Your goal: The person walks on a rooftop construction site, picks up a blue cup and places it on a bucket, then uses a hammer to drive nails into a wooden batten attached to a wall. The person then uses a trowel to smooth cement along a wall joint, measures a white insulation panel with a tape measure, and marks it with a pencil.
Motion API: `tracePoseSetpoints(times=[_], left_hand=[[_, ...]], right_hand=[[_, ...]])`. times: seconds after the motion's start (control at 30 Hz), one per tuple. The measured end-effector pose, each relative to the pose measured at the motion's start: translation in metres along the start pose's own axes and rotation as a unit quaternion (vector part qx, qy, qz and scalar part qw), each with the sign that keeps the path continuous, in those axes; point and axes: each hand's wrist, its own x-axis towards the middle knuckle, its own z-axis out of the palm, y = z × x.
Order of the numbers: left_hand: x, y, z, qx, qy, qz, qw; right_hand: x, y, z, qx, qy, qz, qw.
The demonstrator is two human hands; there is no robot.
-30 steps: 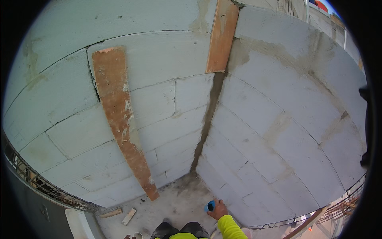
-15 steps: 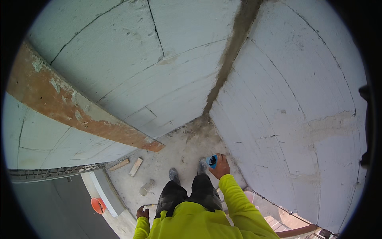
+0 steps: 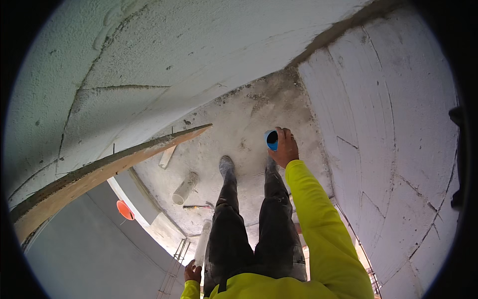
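My right hand (image 3: 286,148) is closed around a small blue cup-like container (image 3: 272,140) with a dark interior, held out over the floor ahead of my feet. What is inside it cannot be made out. Low at the left, my left hand (image 3: 193,272) hangs beside my leg, its fingers loosely curled and apart, with nothing visible in them. Just beyond its fingertips is a long pale pipe (image 3: 202,243); I see no clear grip on it.
Grey block walls (image 3: 383,129) meet in a far corner. A long wooden board (image 3: 119,162) juts in from the left. On the concrete floor (image 3: 244,124) are a short pipe piece (image 3: 185,188), a wood offcut (image 3: 167,157) and a thin tool (image 3: 196,206). An orange bucket (image 3: 125,210) is beyond the left ledge.
My view has shifted, showing more of my legs and the floor. My right hand, still holding the blue container, reaches farther forward. My left hand remains low and now appears close to the long pipe.
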Motion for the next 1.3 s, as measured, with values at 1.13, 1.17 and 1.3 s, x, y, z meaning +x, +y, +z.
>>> tracePoseSetpoints(times=[1.13, 1.17, 1.3], left_hand=[[0.037, -0.077, 0.053, 0.077, 0.040, 0.016, 0.996], [0.040, -0.075, 0.052, 0.071, 0.042, 0.028, 0.996], [0.055, -0.068, 0.042, 0.034, 0.009, 0.013, 0.999]], right_hand=[[0.236, 0.014, 0.255, -0.031, 0.026, -0.045, 0.998], [0.237, 0.013, 0.253, -0.037, 0.006, -0.028, 0.999], [0.228, 0.015, 0.249, -0.038, 0.040, -0.034, 0.998]])
